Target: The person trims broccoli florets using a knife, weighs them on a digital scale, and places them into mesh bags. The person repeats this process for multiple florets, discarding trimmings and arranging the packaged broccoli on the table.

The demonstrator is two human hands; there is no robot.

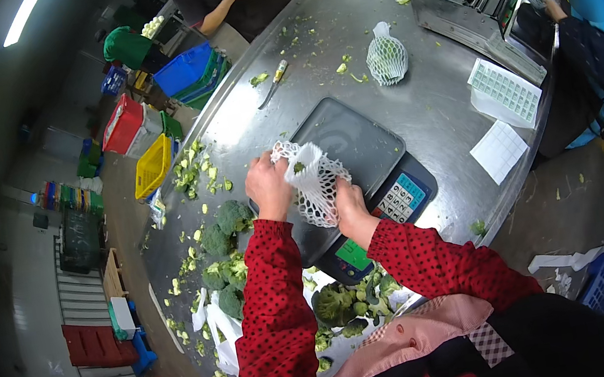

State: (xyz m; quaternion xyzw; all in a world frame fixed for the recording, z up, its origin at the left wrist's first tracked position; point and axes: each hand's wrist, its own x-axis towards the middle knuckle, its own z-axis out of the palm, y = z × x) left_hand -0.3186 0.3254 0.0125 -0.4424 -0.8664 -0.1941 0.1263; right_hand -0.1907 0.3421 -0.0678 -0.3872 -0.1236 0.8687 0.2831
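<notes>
A white foam net sleeve (318,186) is stretched between my two hands above the platform (367,137) of a digital weighing scale. My left hand (268,186) grips its upper left edge. On the lower right side, my right hand (352,205) has hold of the mesh. A bit of green shows at the sleeve's folded top, but how much is inside cannot be told. The scale's keypad (399,199) and lit green display (352,253) face me. Broccoli heads (220,237) lie left of the scale, with more broccoli (336,305) close to my body.
A netted broccoli head (386,56) and a knife (273,83) lie on the steel table (312,58). Label sheets (505,92) rest near the right edge beside a metal wrapping machine (471,5). A co-worker's hand (553,9) is there. Crates (153,165) stand beyond the left edge.
</notes>
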